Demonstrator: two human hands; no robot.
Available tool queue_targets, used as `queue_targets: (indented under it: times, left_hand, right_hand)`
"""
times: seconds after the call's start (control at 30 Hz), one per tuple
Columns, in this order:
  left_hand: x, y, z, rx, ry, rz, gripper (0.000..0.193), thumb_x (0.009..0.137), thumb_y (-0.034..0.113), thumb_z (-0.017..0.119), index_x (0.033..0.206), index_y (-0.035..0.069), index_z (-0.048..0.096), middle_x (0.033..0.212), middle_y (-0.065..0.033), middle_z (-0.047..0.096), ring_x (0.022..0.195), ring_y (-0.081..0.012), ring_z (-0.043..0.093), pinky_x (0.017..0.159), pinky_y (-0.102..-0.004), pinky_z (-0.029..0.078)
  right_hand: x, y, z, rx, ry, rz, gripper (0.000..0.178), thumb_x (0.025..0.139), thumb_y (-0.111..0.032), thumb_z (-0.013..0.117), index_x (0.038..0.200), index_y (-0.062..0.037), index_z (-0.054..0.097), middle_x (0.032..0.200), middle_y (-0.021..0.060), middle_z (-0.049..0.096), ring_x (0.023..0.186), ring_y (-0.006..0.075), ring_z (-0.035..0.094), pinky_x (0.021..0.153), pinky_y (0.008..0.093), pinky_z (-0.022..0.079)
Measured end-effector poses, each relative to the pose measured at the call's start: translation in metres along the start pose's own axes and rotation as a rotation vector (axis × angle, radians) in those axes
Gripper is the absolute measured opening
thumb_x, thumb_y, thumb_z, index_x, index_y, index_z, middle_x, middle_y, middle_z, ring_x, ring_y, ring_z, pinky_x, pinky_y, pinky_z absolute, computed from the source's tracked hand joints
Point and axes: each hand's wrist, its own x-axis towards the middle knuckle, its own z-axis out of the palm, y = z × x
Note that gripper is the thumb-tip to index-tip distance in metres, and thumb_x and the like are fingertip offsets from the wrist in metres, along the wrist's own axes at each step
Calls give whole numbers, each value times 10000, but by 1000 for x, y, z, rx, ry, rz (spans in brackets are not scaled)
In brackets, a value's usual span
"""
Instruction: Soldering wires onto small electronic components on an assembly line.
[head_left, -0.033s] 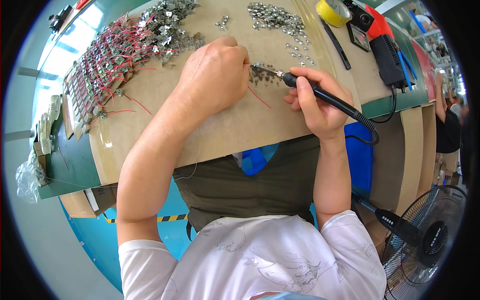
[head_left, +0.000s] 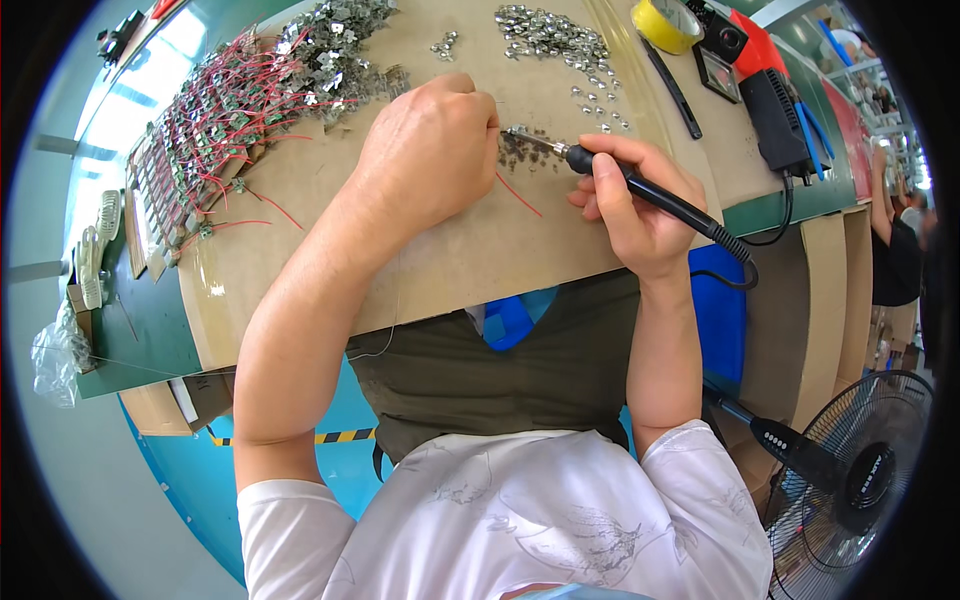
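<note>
Soldering fills the middle of the frame. The right hand (head_left: 630, 205) has its fingers wrapped tight round the black handle of a soldering iron (head_left: 640, 190), gripped like a pen, with the metal tip pointing left toward a small dark patch of scorch marks (head_left: 520, 152) on the brown worktop (head_left: 480, 250). The iron's black cord (head_left: 745, 262) runs off the handle toward the right and loops over the worktop's edge. The left hand (head_left: 430, 150) lies knuckles up just left of the tip, its fingers curled under and pressed together near the tip; what they pinch cannot be told, since the hand hides it. A loose red wire (head_left: 520, 195) lies on the board just below the two hands.

In the upper left of the frame sits a wide heap of small green circuit boards with red wires (head_left: 220, 110). At the top centre a scatter of small shiny metal parts (head_left: 550, 35) spreads over the board. In the upper right lie a roll of yellow tape (head_left: 665, 22), a black pen-like tool (head_left: 672, 88) and a red and black device (head_left: 765, 85). A standing fan (head_left: 860, 470) occupies the lower right corner.
</note>
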Motion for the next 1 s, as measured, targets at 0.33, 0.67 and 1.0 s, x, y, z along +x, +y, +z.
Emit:
queue_targets:
  times: [0.33, 0.67, 1.0]
  left_hand:
    - [0, 2, -1, 31, -25, -10, 163, 887, 106, 639, 849, -2, 756, 900, -179, 685, 859, -394, 706, 785, -483, 588]
    - [3, 1, 1, 39, -24, -13, 148, 869, 95, 646, 841, 1, 757, 909, -184, 686, 861, -398, 710, 786, -483, 591]
    - [0, 3, -2, 69, -85, -64, 117, 895, 121, 697, 885, 34, 774, 951, -141, 702, 892, -367, 704, 819, -462, 580]
  right_hand:
    - [-2, -2, -4, -93, -82, -47, 179, 990, -6, 635, 1107, 77, 742, 804, 84, 735, 616, 95, 688, 605, 252, 609]
    - [-6, -3, -9, -49, 22, -71, 210, 1005, -6, 609, 1161, 80, 720, 834, 117, 752, 615, 110, 689, 581, 248, 582]
    - [-11, 8, -45, -341, 117, -100, 205, 1057, -73, 647, 1236, -2, 717, 956, 114, 800, 575, 82, 604, 551, 237, 492]
